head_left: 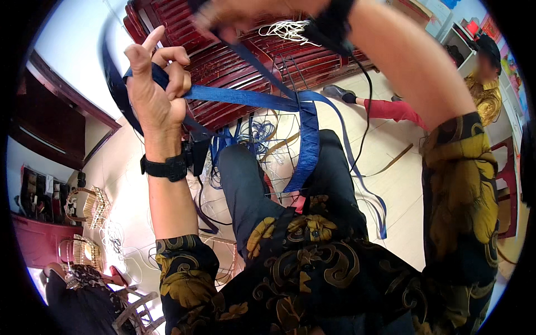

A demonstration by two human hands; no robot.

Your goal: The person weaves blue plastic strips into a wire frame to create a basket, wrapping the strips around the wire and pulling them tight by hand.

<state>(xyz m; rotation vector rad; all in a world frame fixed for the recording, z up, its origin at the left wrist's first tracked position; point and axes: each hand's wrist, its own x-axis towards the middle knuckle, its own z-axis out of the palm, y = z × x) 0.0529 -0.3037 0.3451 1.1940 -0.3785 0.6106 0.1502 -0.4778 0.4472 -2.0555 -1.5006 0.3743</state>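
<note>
your left hand [159, 84] has its fingers [177, 70] curled tight around the blue strap [245, 99], which runs taut rightward to the woven blue band [307, 142] on the wire frame [279, 162] between your knees. your right hand [245, 17] is blurred at the top edge; you cannot tell its grip. a red wooden bench [234, 61] stands close behind, with open floor [402, 184] to your right.

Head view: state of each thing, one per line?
left hand: raised, fingers closed on blue strap
right hand: at top edge, blurred, grip unclear
blue strap: pulled taut from left hand
wire frame: on lap, partly woven with blue strap
</note>
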